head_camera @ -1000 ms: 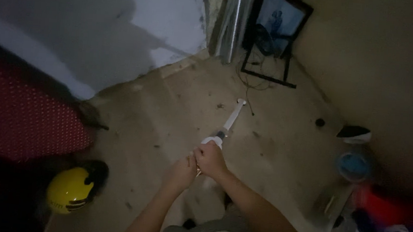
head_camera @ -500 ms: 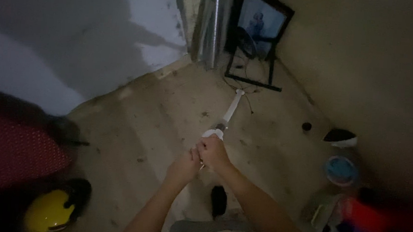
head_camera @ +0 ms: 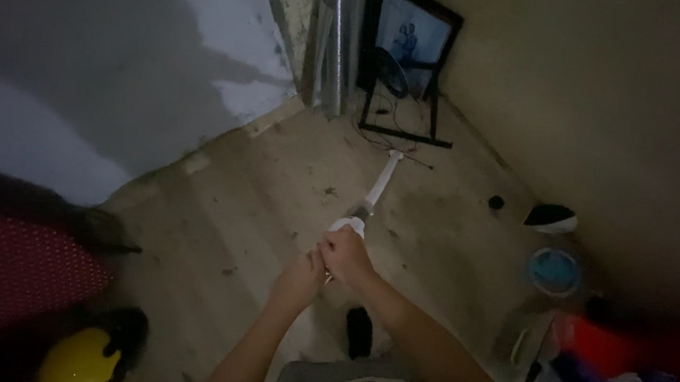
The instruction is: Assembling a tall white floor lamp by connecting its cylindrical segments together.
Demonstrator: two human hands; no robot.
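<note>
Both hands met at centre frame, just below the middle. Right hand was wrapped tight round the near end of a white long-handled tool; fingers closed on the handle. Left hand sat just beside and slightly under it, lower left, also curled onto the handle end, touching the right hand. Grip there partly hidden by the right hand, but fingers looked closed.

The tool ran from the hands up and to the right, twd upper centre of frame, w/ its far tip resting on the wood-look floor near the foot of a black stand. A grey collar showed on the shaft just above the hands.

Upper centre: black-framed picture leaning in the corner, w/ a shiny metallic roll upright just left of it. Right side of frame: a blue-lidded tub, and above it a black-and-white rounded item; couldn't tell what it was. Lower right was a dim clutter of red and blue things. Lower left: yellow helmet, and above it a red dotted cloth. Light was low overall.
</note>
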